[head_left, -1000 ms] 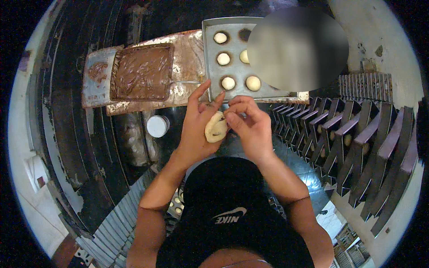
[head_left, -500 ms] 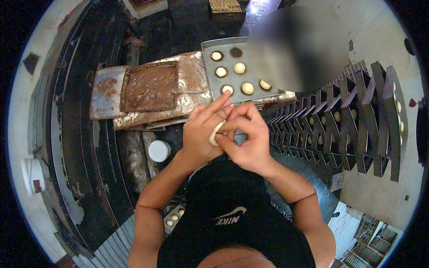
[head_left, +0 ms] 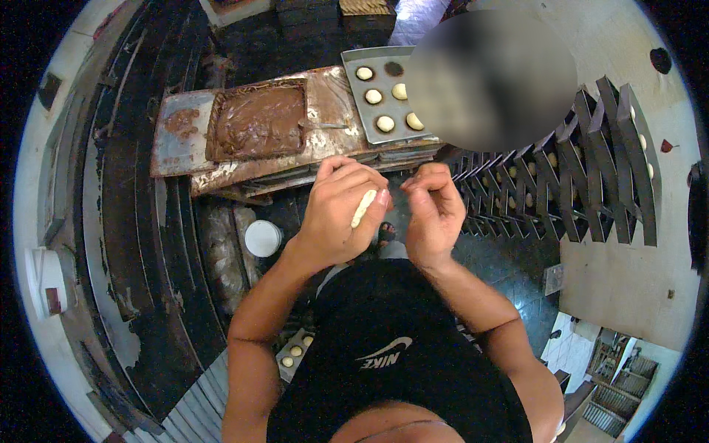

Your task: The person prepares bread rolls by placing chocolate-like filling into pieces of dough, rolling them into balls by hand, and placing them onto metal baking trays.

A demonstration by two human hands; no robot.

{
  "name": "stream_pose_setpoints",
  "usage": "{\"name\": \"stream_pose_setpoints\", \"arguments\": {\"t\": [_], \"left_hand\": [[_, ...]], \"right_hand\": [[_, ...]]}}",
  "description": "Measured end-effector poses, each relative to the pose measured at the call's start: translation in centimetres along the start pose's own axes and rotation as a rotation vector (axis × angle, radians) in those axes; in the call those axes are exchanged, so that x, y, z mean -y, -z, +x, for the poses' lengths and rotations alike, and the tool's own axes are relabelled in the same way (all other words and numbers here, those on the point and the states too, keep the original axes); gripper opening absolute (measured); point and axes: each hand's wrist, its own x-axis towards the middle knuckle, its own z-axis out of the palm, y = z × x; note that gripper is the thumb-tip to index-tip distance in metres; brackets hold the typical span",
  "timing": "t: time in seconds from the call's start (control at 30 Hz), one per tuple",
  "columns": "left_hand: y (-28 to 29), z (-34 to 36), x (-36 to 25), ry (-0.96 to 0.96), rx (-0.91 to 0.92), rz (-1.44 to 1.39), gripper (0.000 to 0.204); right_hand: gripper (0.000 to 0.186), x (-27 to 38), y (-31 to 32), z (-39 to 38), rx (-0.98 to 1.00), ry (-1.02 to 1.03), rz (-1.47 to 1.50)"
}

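Note:
A small flattened piece of pale dough [head_left: 362,208] rests in my left hand [head_left: 332,214], with the thumb and curled fingers around it. My right hand [head_left: 434,214] is held up just to the right, apart from the dough. Its fingers are bent in against the thumb, and whether anything is between them is hidden. Beyond my hands, a grey baking tray [head_left: 399,111] carries several round dough balls [head_left: 373,97] in dark-ringed spots. On the left part of the worktable [head_left: 329,96] sits a shallow tray [head_left: 211,133] of brown chocolate-like paste [head_left: 258,118].
A thin flat tool [head_left: 325,125] sticks out from the paste tray's right side. To the right stands a rack of dark metal trays [head_left: 591,177] with dough pieces. A white round tub [head_left: 263,238] is below the table, left of my arms. A blurred patch covers the upper right.
My right hand has come off the dough and moved right, away from my left hand. The left hand keeps the dough. The table and tray appear slightly higher in view.

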Motion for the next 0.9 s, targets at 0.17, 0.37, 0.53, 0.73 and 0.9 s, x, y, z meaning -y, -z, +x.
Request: {"name": "stream_pose_setpoints", "arguments": {"t": [0.17,0.37,0.53,0.73,0.9], "left_hand": [[-2.8,0.9,-2.1,0.052,-0.165,-0.362,0.025],[-5.1,6.0,-4.7,-0.210,0.112,0.174,0.037],[-13.7,9.3,-6.4,-0.078,-0.113,-0.258,0.057],[-21.3,13.0,-7.0,0.078,0.087,-0.604,0.027],[-26.1,18.3,-5.6,-0.257,0.101,-0.135,0.041]], "right_hand": [[0.057,-1.9,-1.9,-4.6,0.147,-0.059,0.305],[0.060,2.2,3.1,-0.7,0.047,-0.367,0.713],[0.044,5.6,7.7,3.1,-0.260,-0.053,0.536],[0.028,4.5,18.5,8.1,-0.292,0.248,0.294],[0.031,3.7,24.8,10.3,-0.278,-0.282,0.662]]}}
